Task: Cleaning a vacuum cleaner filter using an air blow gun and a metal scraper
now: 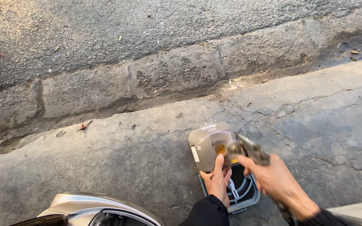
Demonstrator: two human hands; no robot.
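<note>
Hands: both are seen low in the frame, over cracked concrete. The left hand [218, 181] is closed on the underside of a grey plastic cover [209, 144], thumb up its face. The right hand [278, 181] is clenched around a dirty rag [247, 151] pressed against the cover's right side.
Pavement: a cracked concrete slab [105, 167] is shown beneath the work, bordered by a kerb [105, 88] and rough asphalt [105, 29] beyond.
Vehicle bodywork: a curved silver panel [89, 207] is visible at the bottom edge, left of the hands.
Grille part: a slotted grey vent piece [244, 192] is held or rested directly under the cover, partly hidden by both hands; which cannot be told.
Cover position: it is held above the pavement, tilted, just above the grille part, with a small yellow spot near the rag.
Handling, weight: the cover is judged light, a thin moulded shell.
Handling, stiffness: it is judged rigid but crackable if squeezed hard or dropped on the concrete.
Handling, surface: smooth plastic, likely dusty or greasy, so some slip is to be expected.
Hold: the lower edge and flat sides are judged the safest places; thin tabs are best avoided.
Rag: soft and limp, easily bunched in a fist.
</note>
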